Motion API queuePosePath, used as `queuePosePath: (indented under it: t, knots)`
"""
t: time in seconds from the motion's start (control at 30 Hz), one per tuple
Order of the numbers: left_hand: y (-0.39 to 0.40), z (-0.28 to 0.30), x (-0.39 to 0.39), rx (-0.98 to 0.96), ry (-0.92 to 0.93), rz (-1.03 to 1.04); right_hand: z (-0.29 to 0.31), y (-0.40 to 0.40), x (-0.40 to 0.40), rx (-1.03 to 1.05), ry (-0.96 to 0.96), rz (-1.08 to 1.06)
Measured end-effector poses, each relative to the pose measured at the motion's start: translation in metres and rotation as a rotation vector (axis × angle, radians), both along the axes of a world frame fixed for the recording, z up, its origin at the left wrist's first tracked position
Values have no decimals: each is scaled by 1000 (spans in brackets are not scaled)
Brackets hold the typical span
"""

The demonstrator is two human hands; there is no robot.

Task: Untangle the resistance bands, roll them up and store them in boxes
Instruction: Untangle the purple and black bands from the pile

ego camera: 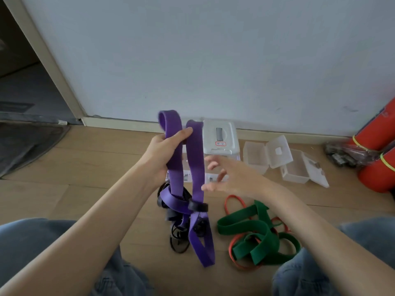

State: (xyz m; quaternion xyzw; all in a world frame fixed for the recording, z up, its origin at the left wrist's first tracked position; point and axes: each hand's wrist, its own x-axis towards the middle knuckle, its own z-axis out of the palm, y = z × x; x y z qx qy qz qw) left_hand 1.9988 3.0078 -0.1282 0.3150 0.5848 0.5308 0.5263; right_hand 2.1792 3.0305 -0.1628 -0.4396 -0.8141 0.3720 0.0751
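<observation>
Leftmost, beyond the door frame point(53, 67), a dark mat point(27, 144) lies on the floor, and my denim-clad left knee point(32, 242) fills the lower corner. My left hand point(164, 154) is raised in the middle of the view; its grip is closed round the purple resistance band point(195, 165), thumb across the front of one strand, fingers curled behind. Two loops of the purple band stand up above that hand, and the rest hangs down, knotted partway along with a black resistance band point(197, 206) that wraps it like a collar. Thinner black loops dangle beneath the knot, over the wooden floor point(85, 167).

Behind the hanging band, against the wall, sits a large clear box with a white lid point(220, 137), lid on. My right hand point(226, 178) hovers just right of the purple band, grip wide open, fingers spread and slightly blurred, holding nothing; I cannot tell whether a fingertip touches the band.

Below that hand, on the floor, a green resistance band point(252, 229) lies in a loose tangle with a thin red resistance band point(233, 199) threaded through it. Further right, near the wall, two small clear boxes stand with lids flung open: the nearer to the big one point(255, 157) and another just beside it point(296, 169). At the far right, rolled red mats point(376, 174) with yellow ties lean by the wall, with a clear bag of dark items point(342, 154) beside them. My right knee point(310, 274) is in the lower right.
</observation>
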Motion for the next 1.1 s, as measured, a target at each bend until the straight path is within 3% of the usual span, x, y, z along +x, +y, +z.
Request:
queuePosePath:
  t: [0.1,0.17,0.27,0.4,0.5,0.57,0.63,0.7,0.73,0.83,0.93,1.07,1.1]
  knots:
    - [1,8,-1,80,-75,-29,-17,-9,-13,16,-44,41]
    - [3,8,-3,75,-114,-35,-20,-9,-18,-23,60,-48]
    - [5,-4,-4,-6,126,-134,9,3,-13,-163,501,-298]
    - [-8,-22,10,-81,257,-616,47,14,-1,-359,1125,-482]
    - [-8,-26,13,-54,325,-566,50,22,10,-436,1325,-699]
    - [-4,-21,7,-28,257,-380,44,24,15,-500,1261,-621]
    - [-3,-12,4,33,112,-263,33,19,18,-507,907,-405]
    - [-4,-5,4,94,77,-242,21,8,13,-426,504,-200]
    - [-4,-3,5,107,89,-247,18,3,8,-379,401,-126]
    - [-3,-1,6,93,111,-228,21,-3,-3,-272,360,-79]
    - [0,-4,1,57,139,-138,32,1,2,-344,307,-90]
    - [2,-4,-6,75,96,-125,34,0,4,-355,-133,54]
    - [2,-2,-5,92,86,-139,29,-1,1,-308,-145,30]
